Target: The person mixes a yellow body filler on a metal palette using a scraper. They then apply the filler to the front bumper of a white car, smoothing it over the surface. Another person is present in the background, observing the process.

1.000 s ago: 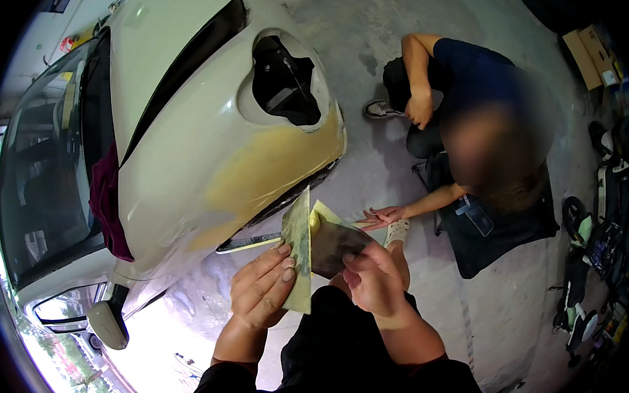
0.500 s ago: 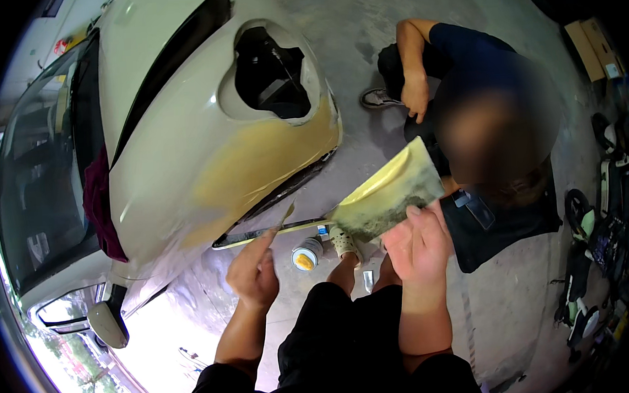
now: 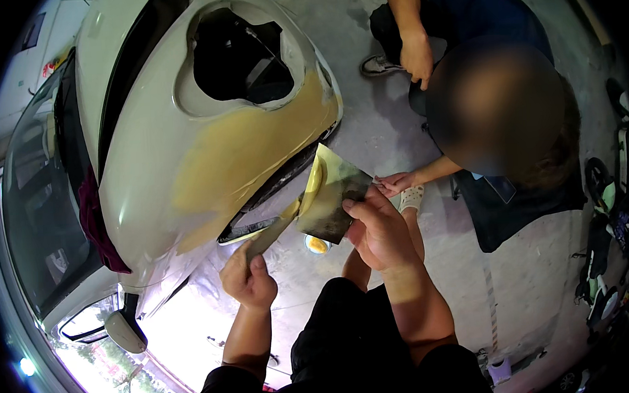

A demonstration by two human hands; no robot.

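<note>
My left hand is closed on a putty knife, its smeared blade touching or very close to the left edge of a mixing board. My right hand grips that mixing board, thumb on top and the other fingers mostly hidden beneath. A ridge of yellow putty lies along the board's left side; dark smudges cover its lower right. Beyond both hands, a pale car front carries a broad patch of yellow filler below its vacant headlight opening.
At the right a person in a dark shirt sits low, one hand just beside the board. An open can with yellow stuff stands on the floor below it. A maroon cloth and side mirror are at left.
My right hand has drawn the board leftward and tilted it, bringing it to the putty knife. The knife has swung toward the putty. The view has shifted, and the person's hand now shows beside the board.
</note>
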